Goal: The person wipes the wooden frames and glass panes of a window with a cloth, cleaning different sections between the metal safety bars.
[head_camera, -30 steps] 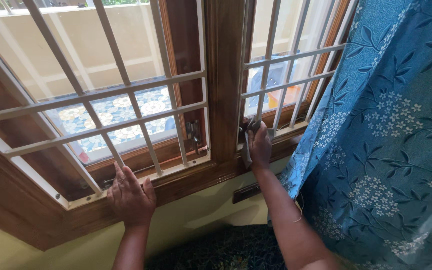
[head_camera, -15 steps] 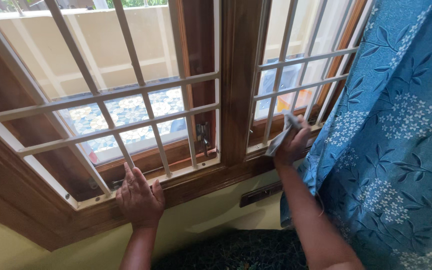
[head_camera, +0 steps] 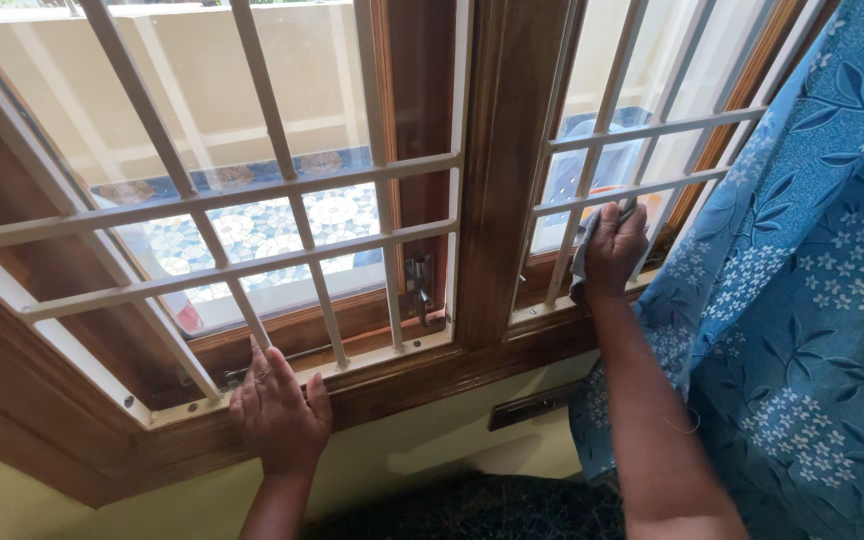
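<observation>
Wooden window frame (head_camera: 497,190), dark brown, central upright post taken as landmark. Left of the post: white metal grille (head_camera: 282,215) of crossed bars; below it, the left hand (head_camera: 277,410) lies flat, fingers spread and holding nothing, palm on the wooden sill (head_camera: 392,380) with fingertips touching the grille's lower rail. Latch (head_camera: 418,280), metal, just left of the post's base. Right of the post: second white grille (head_camera: 642,130); the right hand (head_camera: 612,250) is closed around a grey cloth (head_camera: 584,255), pressed against the lower bars of this grille. Further right of the post: blue curtain (head_camera: 802,300), floral print, hanging beside the right forearm.
</observation>
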